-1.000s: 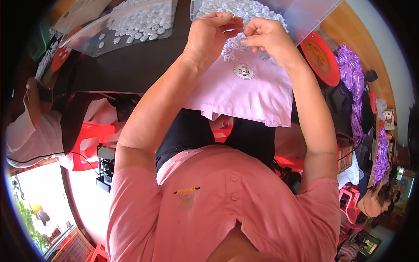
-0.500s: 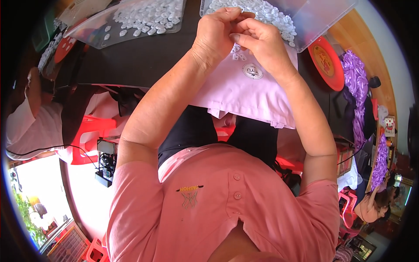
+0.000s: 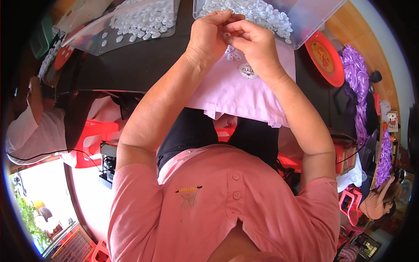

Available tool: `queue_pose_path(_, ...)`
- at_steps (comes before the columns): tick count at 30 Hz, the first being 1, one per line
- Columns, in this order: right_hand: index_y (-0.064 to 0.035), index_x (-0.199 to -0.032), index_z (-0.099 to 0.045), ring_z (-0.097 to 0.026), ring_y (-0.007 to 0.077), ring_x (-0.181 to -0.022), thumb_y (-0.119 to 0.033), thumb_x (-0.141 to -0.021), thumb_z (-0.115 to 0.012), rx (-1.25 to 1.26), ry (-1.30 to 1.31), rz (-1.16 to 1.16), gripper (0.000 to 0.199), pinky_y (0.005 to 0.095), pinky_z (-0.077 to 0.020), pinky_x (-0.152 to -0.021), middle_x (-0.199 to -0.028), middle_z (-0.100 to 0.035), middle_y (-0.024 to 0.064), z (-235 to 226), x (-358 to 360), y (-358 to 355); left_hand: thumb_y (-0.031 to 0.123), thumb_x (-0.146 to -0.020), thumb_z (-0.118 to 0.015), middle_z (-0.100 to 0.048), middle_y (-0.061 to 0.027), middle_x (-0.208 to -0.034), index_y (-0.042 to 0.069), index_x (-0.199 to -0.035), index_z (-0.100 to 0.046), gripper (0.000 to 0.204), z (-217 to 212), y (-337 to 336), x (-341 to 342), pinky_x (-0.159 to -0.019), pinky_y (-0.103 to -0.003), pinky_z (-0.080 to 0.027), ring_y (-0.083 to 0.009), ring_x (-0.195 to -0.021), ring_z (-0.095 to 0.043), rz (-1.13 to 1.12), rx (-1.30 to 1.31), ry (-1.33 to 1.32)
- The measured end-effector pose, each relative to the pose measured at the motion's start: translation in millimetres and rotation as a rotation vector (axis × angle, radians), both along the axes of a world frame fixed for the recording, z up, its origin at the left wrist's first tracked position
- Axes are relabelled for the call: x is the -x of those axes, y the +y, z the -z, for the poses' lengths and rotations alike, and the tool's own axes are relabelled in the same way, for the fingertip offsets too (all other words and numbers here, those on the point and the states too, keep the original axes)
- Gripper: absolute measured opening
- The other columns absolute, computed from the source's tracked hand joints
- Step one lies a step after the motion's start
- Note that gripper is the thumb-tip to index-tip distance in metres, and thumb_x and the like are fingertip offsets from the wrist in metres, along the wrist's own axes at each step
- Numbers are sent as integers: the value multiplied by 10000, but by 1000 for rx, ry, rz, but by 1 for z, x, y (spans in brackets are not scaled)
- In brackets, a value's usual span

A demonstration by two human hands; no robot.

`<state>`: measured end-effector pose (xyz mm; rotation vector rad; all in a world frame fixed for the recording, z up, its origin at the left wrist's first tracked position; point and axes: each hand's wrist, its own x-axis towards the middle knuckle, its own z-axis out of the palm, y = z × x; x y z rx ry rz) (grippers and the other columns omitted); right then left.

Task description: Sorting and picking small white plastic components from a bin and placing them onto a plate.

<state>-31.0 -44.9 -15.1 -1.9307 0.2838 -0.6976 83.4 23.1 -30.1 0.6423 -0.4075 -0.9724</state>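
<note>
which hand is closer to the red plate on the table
Right. The right hand works at the pale cloth just left of the red plate; the left hand sits beyond it, farther away.

A dark desk (image 3: 131, 65) carries a flat clear tray (image 3: 131, 24) of white buttons at its far left. Right of the desk hangs a round red plate (image 3: 325, 56), with purple ribbons (image 3: 355, 83) just beyond it. Left of the desk, a person in white (image 3: 30, 131) sits beside a red plastic stool (image 3: 94, 139).
</note>
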Motion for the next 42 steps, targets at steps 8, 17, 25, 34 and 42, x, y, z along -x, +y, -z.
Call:
queue_pose_path(8,-13,-1021,-689,-602,96,-760,-97,-876,-623,-229,-112,86,180,215,-444,-681,-842,-655,21,-26,19,-35,91,-915,-540,-641,-166,-927,-92,-966,-610,202,-13,6,16,-761,-359,-553,-243,-838,-644,-193,-54,-359)
queue_pose_path(17,-3,-952,-669,-611,112,-722,-50,-860,-622,-344,-134,115,113,222,-462,-658,-833,-661,39,-33,21,-36,112,-887,-600,-652,-108,-804,-56,-924,-630,174,-14,6,23,-680,-300,-535,-173,-746,-633,-240,-117,-533)
queue_pose_path(25,-3,-959,-670,-597,93,-739,-39,-856,-621,-284,-151,72,119,215,-458,-658,-835,-657,29,-30,21,-37,115,-881,-617,-631,-72,-742,-46,-874,-618,161,-14,5,25,-629,-266,-531,-122,-666,-602,-245,-108,-538)
queue_pose_path(34,-5,-953,-678,-598,98,-746,-27,-857,-616,-254,-134,108,117,218,-464,-665,-835,-656,27,-33,22,-32,115,-883,-617,-627,-66,-730,-46,-856,-622,163,-16,7,27,-611,-260,-530,-116,-659,-596,-263,-123,-571)
queue_pose_path(42,0,-946,-670,-607,106,-746,-42,-868,-614,-209,-132,34,105,223,-473,-668,-846,-664,42,-32,21,-28,110,-886,-622,-637,-76,-750,-46,-873,-623,158,-15,7,27,-612,-264,-533,-124,-678,-610,-243,-89,-573)
